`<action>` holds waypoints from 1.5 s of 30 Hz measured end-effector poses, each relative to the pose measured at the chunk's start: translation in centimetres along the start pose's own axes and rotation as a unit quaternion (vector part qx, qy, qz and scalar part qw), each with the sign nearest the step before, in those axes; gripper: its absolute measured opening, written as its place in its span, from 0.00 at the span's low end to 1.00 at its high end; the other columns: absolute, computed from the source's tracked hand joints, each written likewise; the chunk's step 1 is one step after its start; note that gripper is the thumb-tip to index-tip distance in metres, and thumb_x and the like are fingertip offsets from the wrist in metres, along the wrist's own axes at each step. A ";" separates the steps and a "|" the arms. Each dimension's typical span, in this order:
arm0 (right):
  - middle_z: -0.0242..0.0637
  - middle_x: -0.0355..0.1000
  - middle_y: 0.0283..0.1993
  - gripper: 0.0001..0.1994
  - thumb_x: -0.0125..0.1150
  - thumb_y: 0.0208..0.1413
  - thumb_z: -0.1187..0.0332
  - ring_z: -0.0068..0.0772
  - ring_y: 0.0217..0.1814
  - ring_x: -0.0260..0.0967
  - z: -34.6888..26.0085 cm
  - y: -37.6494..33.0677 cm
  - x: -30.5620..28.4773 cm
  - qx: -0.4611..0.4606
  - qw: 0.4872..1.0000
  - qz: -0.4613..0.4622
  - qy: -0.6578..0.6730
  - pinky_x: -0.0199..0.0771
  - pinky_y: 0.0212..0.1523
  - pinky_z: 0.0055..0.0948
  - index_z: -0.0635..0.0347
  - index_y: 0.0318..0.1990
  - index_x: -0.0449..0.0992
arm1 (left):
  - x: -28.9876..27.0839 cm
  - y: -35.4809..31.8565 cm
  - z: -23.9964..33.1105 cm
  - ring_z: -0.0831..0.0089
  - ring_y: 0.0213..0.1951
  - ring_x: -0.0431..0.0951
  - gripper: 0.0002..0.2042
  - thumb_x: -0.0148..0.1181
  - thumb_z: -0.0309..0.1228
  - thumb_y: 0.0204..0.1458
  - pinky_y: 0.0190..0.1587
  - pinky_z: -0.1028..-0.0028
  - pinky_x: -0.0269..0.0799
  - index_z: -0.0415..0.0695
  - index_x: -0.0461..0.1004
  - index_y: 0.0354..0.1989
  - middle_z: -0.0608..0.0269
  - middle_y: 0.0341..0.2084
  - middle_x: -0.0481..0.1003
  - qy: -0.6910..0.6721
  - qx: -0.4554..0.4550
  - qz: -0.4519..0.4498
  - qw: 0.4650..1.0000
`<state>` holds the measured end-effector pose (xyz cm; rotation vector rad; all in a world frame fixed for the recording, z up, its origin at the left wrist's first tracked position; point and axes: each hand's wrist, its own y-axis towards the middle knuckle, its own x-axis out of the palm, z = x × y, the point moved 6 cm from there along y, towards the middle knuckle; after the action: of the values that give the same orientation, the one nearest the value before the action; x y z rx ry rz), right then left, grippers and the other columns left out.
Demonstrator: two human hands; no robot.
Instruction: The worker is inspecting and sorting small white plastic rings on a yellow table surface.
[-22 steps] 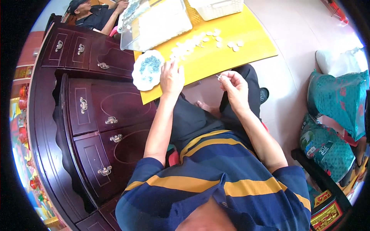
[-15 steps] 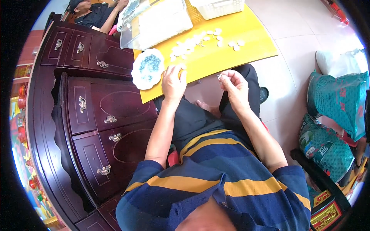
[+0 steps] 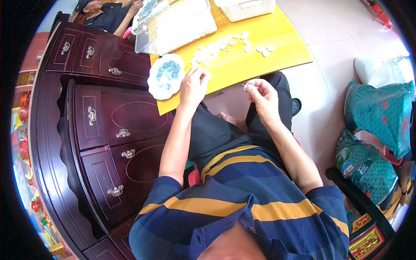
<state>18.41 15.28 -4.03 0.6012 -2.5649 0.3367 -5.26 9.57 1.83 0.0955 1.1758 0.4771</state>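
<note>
My left hand [image 3: 193,86] is over the near edge of the yellow table [image 3: 242,65], beside a scalloped white dish [image 3: 156,89] with small blue-grey pieces [image 3: 170,69] in it. Its fingers are drawn together; whatever they hold is too small to make out. Just beyond them lie several small round white discs [image 3: 212,48], some in a loose cluster. Off the table's front edge, above my lap, my right hand [image 3: 263,97] pinches a small pale, thin piece [image 3: 245,86] between thumb and forefinger.
A clear tray [image 3: 184,26] with white contents and a white plastic basket [image 3: 247,9] stand at the table's far side. Dark wooden drawers [image 3: 130,108] flank my left. Teal sacks [image 3: 379,112] stand at right. Another person [image 3: 108,17] sits far left.
My left hand has moved slightly away from me and left, toward the white discs, its fingers drawing together. My right hand stays nearly still with its small piece.
</note>
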 end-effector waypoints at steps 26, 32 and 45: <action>0.24 0.77 0.38 0.06 0.66 0.63 0.71 0.12 0.35 0.70 0.0 0.0 -0.1 0.008 1.000 0.006 0.004 0.73 0.40 0.16 0.60 0.45 0.79 | 2.5 -3.4 7.9 0.80 0.32 0.80 0.04 0.63 0.19 0.59 0.40 0.81 0.77 0.37 0.76 0.40 0.64 0.34 0.80 -0.554 -0.153 -0.042 0.817; 0.25 0.77 0.38 0.06 0.65 0.65 0.69 0.13 0.36 0.70 0.0 0.0 -0.2 0.009 1.000 0.006 -0.001 0.72 0.40 0.16 0.59 0.46 0.78 | 2.6 -3.7 6.9 0.78 0.33 0.81 0.05 0.61 0.21 0.61 0.39 0.80 0.77 0.36 0.78 0.44 0.60 0.36 0.81 -0.590 -0.177 -0.047 0.786; 0.26 0.78 0.39 0.07 0.66 0.65 0.67 0.16 0.37 0.72 0.0 -0.1 0.0 0.034 0.999 -0.027 0.033 0.71 0.42 0.18 0.57 0.46 0.78 | 3.1 -4.0 7.3 0.83 0.29 0.75 0.07 0.61 0.22 0.62 0.35 0.82 0.74 0.35 0.79 0.46 0.66 0.34 0.79 -0.425 -0.112 -0.010 0.898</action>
<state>18.44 15.20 -4.06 0.6707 -2.4776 0.4204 3.43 8.52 0.79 0.0797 0.2559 0.4752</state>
